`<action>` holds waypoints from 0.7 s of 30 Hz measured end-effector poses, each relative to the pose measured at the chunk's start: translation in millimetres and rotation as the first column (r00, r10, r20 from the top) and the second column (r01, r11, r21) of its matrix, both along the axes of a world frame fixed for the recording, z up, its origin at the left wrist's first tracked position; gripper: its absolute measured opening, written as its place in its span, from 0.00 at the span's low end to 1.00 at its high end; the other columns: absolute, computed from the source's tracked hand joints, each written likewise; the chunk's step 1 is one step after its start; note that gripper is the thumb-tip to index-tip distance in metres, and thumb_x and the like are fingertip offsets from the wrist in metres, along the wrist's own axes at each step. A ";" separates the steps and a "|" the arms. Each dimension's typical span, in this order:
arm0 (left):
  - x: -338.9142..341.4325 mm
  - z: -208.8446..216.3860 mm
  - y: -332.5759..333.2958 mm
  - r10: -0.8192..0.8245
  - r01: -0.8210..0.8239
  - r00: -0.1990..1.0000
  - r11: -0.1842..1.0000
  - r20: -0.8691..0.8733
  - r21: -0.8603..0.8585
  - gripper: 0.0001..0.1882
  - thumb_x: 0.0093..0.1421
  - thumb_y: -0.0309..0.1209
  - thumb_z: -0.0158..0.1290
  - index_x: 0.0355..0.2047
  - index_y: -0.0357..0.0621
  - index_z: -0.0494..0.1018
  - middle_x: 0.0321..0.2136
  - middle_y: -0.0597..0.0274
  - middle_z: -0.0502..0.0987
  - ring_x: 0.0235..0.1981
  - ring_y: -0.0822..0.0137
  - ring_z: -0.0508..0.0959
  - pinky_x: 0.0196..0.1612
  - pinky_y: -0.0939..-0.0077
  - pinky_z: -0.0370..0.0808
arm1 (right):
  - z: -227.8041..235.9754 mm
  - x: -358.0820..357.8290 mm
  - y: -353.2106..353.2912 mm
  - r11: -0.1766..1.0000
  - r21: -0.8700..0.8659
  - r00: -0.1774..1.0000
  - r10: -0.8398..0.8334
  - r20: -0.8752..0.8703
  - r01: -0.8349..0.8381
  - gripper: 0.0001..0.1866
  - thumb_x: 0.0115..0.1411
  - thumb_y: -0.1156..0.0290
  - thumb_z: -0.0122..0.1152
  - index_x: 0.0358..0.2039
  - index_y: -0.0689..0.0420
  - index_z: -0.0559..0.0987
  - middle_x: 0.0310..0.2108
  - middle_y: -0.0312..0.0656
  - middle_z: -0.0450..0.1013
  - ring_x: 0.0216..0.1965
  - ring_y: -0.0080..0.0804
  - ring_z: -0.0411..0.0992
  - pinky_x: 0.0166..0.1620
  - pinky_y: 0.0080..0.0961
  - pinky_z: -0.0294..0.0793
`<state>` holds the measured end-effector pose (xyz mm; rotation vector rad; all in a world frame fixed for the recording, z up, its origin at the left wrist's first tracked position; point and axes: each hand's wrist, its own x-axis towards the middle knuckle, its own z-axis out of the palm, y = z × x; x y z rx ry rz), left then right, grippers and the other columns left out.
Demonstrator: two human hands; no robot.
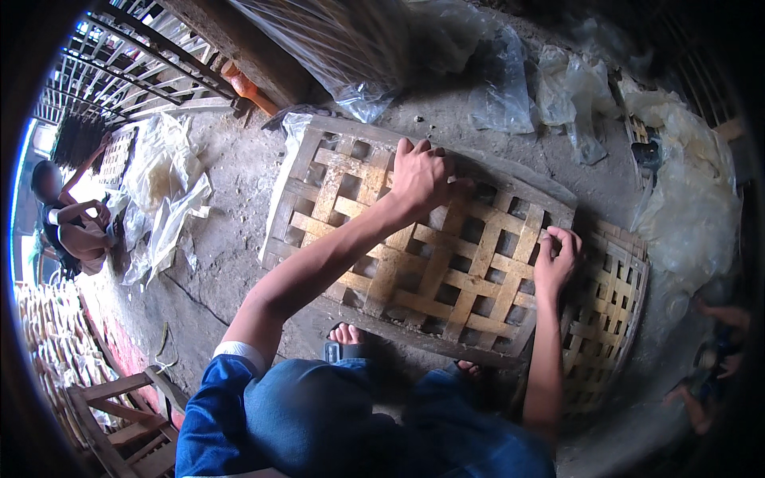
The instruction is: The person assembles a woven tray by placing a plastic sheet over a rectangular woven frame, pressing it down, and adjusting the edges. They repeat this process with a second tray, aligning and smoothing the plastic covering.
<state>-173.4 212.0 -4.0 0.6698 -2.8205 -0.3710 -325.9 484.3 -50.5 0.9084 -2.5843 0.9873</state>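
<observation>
A rectangular woven bamboo rack (430, 263) in a wooden frame lies in front of me, just beyond my feet. My left arm reaches across it. My left hand (422, 179) is closed at its far rail, the knuckles uppermost and the fingertips hidden. At the right side of the rack, my right hand (557, 261) has its fingers curled over the frame near the corner. A second woven rack (610, 315) lies to the right, partly under my right forearm. Clear plastic sheeting (280, 171) shows along the left edge of the front rack.
Crumpled plastic sheets (166, 191) lie on the grey floor to the left, with more plastic (681, 183) at the right. An orange-handled tool (253, 92) rests by a wooden post. A person (76, 211) sits at the far left. A wooden stool-like frame (127, 418) stands near left.
</observation>
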 end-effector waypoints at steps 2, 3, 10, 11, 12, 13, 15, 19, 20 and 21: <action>-2.3 -8.3 0.2 0.016 -0.016 1.000 1.000 -0.020 -0.011 0.26 0.61 0.62 0.54 0.31 0.54 0.84 0.24 0.62 0.81 0.43 0.60 0.77 0.48 0.58 0.62 | 1.7 0.4 -0.1 1.000 -0.003 0.999 0.003 0.032 -0.003 0.06 0.60 0.70 0.65 0.38 0.49 0.80 0.44 0.38 0.76 0.50 0.41 0.73 0.55 0.38 0.66; -3.4 -10.8 1.0 0.020 -0.021 0.999 1.000 -0.029 -0.015 0.26 0.62 0.61 0.54 0.29 0.53 0.84 0.21 0.62 0.81 0.42 0.60 0.77 0.48 0.57 0.62 | 2.4 0.1 0.6 1.000 -0.009 0.998 0.000 0.063 0.001 0.06 0.60 0.70 0.65 0.38 0.49 0.80 0.44 0.38 0.76 0.50 0.41 0.73 0.56 0.38 0.66; -13.4 -28.1 16.2 0.067 -0.060 0.996 0.993 0.065 -0.104 0.18 0.65 0.51 0.55 0.35 0.53 0.84 0.35 0.65 0.84 0.43 0.60 0.79 0.49 0.52 0.64 | -5.7 -3.1 1.2 0.999 -0.048 0.998 -0.020 0.067 0.023 0.07 0.59 0.70 0.66 0.38 0.48 0.81 0.44 0.37 0.76 0.49 0.41 0.73 0.56 0.39 0.65; -15.0 -33.3 15.1 0.057 -0.047 0.995 0.992 0.083 -0.117 0.18 0.66 0.50 0.54 0.34 0.52 0.83 0.35 0.64 0.83 0.43 0.60 0.79 0.49 0.52 0.64 | -4.8 -2.8 0.5 0.999 -0.044 0.997 -0.019 0.075 0.023 0.06 0.59 0.70 0.66 0.38 0.48 0.81 0.44 0.37 0.76 0.49 0.41 0.73 0.56 0.39 0.65; -15.4 -38.5 14.3 0.047 -0.034 0.994 0.991 0.101 -0.130 0.18 0.66 0.49 0.54 0.34 0.50 0.83 0.35 0.63 0.83 0.43 0.59 0.79 0.49 0.52 0.64 | -3.9 -1.8 0.2 0.999 -0.040 0.996 -0.019 0.082 0.022 0.06 0.59 0.70 0.66 0.38 0.48 0.81 0.44 0.37 0.76 0.49 0.41 0.73 0.56 0.39 0.65; -14.0 -43.9 14.2 0.035 -0.025 0.997 0.989 0.066 -0.143 0.17 0.66 0.48 0.54 0.33 0.49 0.82 0.36 0.62 0.82 0.43 0.59 0.79 0.48 0.52 0.65 | -3.0 -0.8 -0.3 0.999 -0.036 0.996 -0.019 0.090 0.023 0.06 0.59 0.70 0.66 0.38 0.48 0.81 0.44 0.37 0.76 0.49 0.41 0.73 0.56 0.39 0.65; -13.1 -46.0 16.7 -0.006 0.005 1.000 0.986 -0.007 -0.166 0.16 0.66 0.45 0.54 0.32 0.47 0.80 0.36 0.61 0.81 0.43 0.58 0.79 0.47 0.51 0.65 | 0.0 -0.2 0.3 0.999 -0.024 0.995 -0.028 0.096 0.030 0.06 0.59 0.69 0.66 0.38 0.48 0.81 0.44 0.37 0.76 0.50 0.41 0.73 0.56 0.39 0.65; -12.4 -49.3 10.9 -0.048 0.032 0.997 0.971 -0.062 -0.237 0.13 0.65 0.43 0.55 0.35 0.48 0.79 0.36 0.60 0.80 0.43 0.58 0.78 0.47 0.52 0.66 | -0.4 -1.0 -0.1 0.999 -0.038 0.995 -0.018 0.102 0.022 0.06 0.59 0.69 0.66 0.38 0.48 0.81 0.44 0.37 0.76 0.50 0.40 0.73 0.57 0.39 0.65; -11.4 -52.4 8.8 -0.063 0.038 0.994 0.967 -0.091 -0.253 0.12 0.65 0.42 0.55 0.35 0.48 0.79 0.36 0.60 0.80 0.43 0.58 0.78 0.47 0.52 0.66 | 1.0 -0.1 -0.9 0.999 -0.027 0.995 -0.023 0.099 0.026 0.06 0.59 0.69 0.66 0.38 0.48 0.81 0.44 0.37 0.76 0.50 0.40 0.73 0.57 0.39 0.65; -9.7 -55.3 5.9 -0.077 0.042 0.990 0.962 -0.120 -0.269 0.12 0.65 0.42 0.55 0.36 0.48 0.79 0.36 0.61 0.80 0.43 0.58 0.78 0.47 0.52 0.66 | 2.3 1.8 -2.4 0.999 -0.016 0.995 -0.028 0.097 0.029 0.06 0.60 0.69 0.66 0.38 0.48 0.81 0.44 0.37 0.76 0.50 0.40 0.73 0.57 0.38 0.65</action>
